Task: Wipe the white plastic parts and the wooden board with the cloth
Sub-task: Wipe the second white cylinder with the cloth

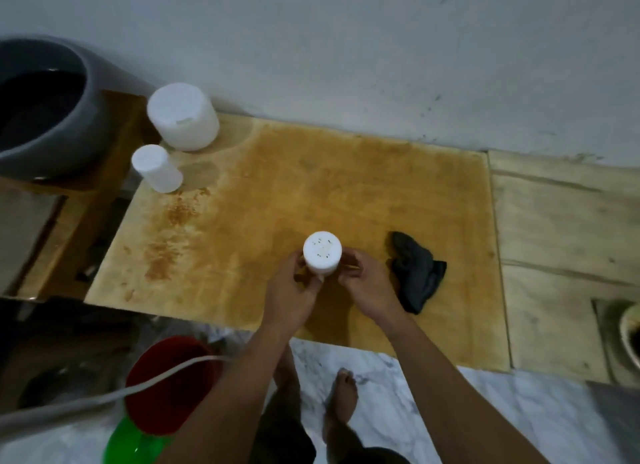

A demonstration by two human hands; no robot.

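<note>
A small white plastic cylinder (pixel 322 252) with tiny holes in its top stands over the wooden board (pixel 277 193). My left hand (pixel 294 290) grips its left side and my right hand (pixel 363 287) holds its right side. The dark grey cloth (pixel 417 273) lies crumpled on the board just right of my right hand, touched by neither hand. Two more white plastic parts stand at the board's far left corner: a large one (pixel 183 117) and a smaller one (pixel 156 168). The board shows damp brown stains on its left half.
A grey tub (pixel 45 110) sits at the far left beside the board. A red bucket (pixel 166 384) and a green one (pixel 135 443) stand on the marble floor near my bare feet, with a pale hose (pixel 104 394) across them. Pale wooden panels (pixel 561 242) lie to the right.
</note>
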